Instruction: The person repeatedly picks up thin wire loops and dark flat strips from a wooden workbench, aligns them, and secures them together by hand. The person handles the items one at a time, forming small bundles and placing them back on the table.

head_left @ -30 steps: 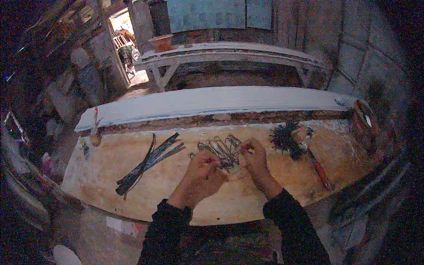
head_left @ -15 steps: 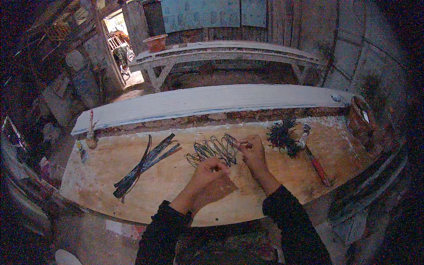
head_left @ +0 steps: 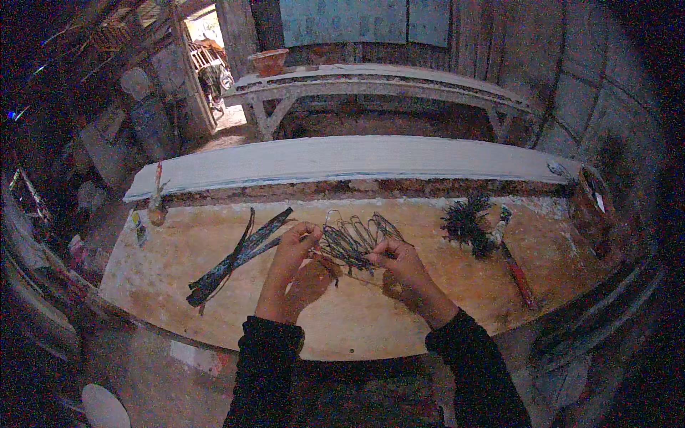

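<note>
Dim workshop walls and a pale trestle bench [head_left: 371, 75] are seen behind a worn wooden worktable [head_left: 428, 314], on whose middle a tangled bundle of thin bent wires [head_left: 353, 239] is lifted slightly between both hands. The bundle is pinched at its left end by the left hand [head_left: 292, 267], whose fingers are curled closed around a few strands, and gripped at its right end by the right hand [head_left: 403, 271], whose thumb and forefinger are pressed together on the wire; neither hand is spread open. Trouble is judged likeliest from the tangle itself: loops could be snagged and pulled out of shape if the ends are drawn apart too hard, and a sprung wire tip could prick a finger. Loose strands might also be dropped among the dark flat strips [head_left: 235, 257] lying just left of the hands. A dark bristly clump [head_left: 467, 225] and a red-handled tool [head_left: 515, 267] are set well to the right.
</note>
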`<state>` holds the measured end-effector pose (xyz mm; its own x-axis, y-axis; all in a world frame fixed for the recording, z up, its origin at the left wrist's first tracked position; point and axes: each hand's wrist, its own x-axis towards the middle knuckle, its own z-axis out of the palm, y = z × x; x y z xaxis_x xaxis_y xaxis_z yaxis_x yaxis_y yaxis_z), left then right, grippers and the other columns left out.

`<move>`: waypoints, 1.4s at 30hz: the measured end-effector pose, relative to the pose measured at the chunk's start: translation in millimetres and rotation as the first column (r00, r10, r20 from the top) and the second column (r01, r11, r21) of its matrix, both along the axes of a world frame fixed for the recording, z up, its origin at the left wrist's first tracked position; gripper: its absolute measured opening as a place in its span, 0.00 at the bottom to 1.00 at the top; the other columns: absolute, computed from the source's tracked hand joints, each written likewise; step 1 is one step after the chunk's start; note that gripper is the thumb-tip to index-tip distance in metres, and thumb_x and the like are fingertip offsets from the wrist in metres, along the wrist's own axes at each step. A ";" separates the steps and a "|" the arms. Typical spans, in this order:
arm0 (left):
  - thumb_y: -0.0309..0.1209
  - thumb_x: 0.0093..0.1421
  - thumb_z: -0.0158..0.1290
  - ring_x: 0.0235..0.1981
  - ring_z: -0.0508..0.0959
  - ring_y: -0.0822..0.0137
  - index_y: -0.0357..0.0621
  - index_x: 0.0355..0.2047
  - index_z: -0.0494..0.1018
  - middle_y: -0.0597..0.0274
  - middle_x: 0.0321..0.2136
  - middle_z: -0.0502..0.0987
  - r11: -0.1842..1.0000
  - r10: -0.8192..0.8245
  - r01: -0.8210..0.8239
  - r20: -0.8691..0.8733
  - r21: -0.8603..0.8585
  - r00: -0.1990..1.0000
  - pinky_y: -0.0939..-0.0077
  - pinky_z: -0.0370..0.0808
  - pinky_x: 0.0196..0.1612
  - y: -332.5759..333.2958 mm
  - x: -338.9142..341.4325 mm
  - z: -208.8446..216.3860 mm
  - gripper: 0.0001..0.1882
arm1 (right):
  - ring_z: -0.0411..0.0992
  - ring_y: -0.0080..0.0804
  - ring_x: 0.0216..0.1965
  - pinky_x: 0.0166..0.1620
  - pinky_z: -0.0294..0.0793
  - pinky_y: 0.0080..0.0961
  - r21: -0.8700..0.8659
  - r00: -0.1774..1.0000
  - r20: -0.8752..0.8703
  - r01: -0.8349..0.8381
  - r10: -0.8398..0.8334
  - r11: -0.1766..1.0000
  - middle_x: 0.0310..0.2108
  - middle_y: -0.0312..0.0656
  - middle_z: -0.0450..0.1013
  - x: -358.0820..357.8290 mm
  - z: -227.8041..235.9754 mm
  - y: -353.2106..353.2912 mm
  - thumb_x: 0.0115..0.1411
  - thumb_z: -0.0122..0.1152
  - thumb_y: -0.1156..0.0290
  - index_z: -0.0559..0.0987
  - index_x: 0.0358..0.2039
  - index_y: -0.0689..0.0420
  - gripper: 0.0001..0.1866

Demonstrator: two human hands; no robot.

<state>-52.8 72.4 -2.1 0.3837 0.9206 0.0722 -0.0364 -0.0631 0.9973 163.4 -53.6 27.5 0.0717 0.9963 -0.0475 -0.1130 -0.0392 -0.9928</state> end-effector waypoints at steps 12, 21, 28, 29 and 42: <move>0.35 0.57 0.55 0.23 0.71 0.77 0.49 0.27 0.68 0.71 0.21 0.69 0.998 -0.042 0.052 0.218 -0.041 0.975 0.79 0.69 0.23 -21.4 -1.1 24.8 0.08 | 0.59 0.15 0.17 0.16 0.56 0.17 0.029 0.990 0.014 0.143 -0.144 0.989 0.23 0.29 0.68 4.2 1.5 -2.3 0.53 0.63 0.68 0.74 0.25 0.55 0.07; 0.32 0.59 0.52 0.24 0.72 0.71 0.45 0.28 0.67 0.66 0.25 0.71 0.965 0.160 -0.048 0.434 -0.258 0.887 0.73 0.73 0.25 -58.5 27.2 58.3 0.06 | 0.67 0.40 0.26 0.29 0.65 0.33 0.534 0.644 0.738 -0.375 -0.202 0.758 0.23 0.42 0.67 -6.6 5.5 -7.4 0.50 0.60 0.72 0.71 0.23 0.59 0.07; 0.24 0.49 0.55 0.35 0.69 0.55 0.42 0.35 0.69 0.55 0.32 0.68 0.737 0.312 -0.160 -0.119 0.657 0.943 0.68 0.69 0.40 -42.6 11.5 25.1 0.12 | 0.68 0.40 0.27 0.30 0.66 0.33 0.338 0.713 0.697 -0.241 -0.070 0.910 0.25 0.45 0.67 -20.3 6.4 -18.2 0.53 0.58 0.70 0.72 0.23 0.61 0.08; 0.26 0.51 0.56 0.35 0.69 0.60 0.42 0.34 0.69 0.59 0.30 0.69 0.832 0.269 -0.182 -0.094 0.524 0.959 0.70 0.69 0.38 -38.2 7.4 26.3 0.10 | 0.68 0.39 0.27 0.30 0.66 0.33 0.292 0.755 0.653 -0.184 -0.055 0.938 0.25 0.45 0.68 -19.3 7.9 -18.2 0.53 0.58 0.69 0.72 0.23 0.61 0.09; 0.26 0.53 0.52 0.37 0.74 0.61 0.40 0.36 0.71 0.55 0.39 0.72 0.480 0.866 -0.359 -0.365 0.801 0.343 0.68 0.71 0.38 18.4 -119.0 -37.0 0.10 | 0.68 0.30 0.27 0.25 0.73 0.25 0.355 0.615 0.629 0.318 -0.476 0.879 0.26 0.39 0.66 30.0 -26.9 29.3 0.49 0.64 0.72 0.74 0.24 0.60 0.07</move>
